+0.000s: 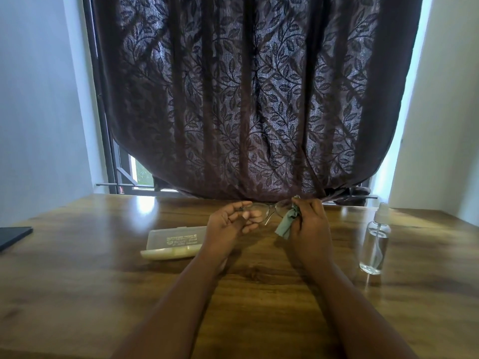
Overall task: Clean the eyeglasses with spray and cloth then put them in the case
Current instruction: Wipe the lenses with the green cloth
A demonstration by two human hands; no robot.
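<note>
The thin-framed eyeglasses (270, 209) are held up above the far middle of the wooden table (103, 281). My left hand (232, 224) pinches their left lens end with curled fingers. My right hand (308, 224) grips a grey-green cloth (287, 224) bunched against the right lens, which it mostly hides. The pale translucent case (173, 243) lies on the table just left of my left wrist; I cannot tell whether it is closed. A clear spray bottle (375, 242) with a white nozzle stands upright to the right of my right hand.
A dark flat object (14, 237) lies at the table's left edge. A dark leaf-patterned curtain (246, 99) hangs right behind the table's far edge, with white walls on both sides.
</note>
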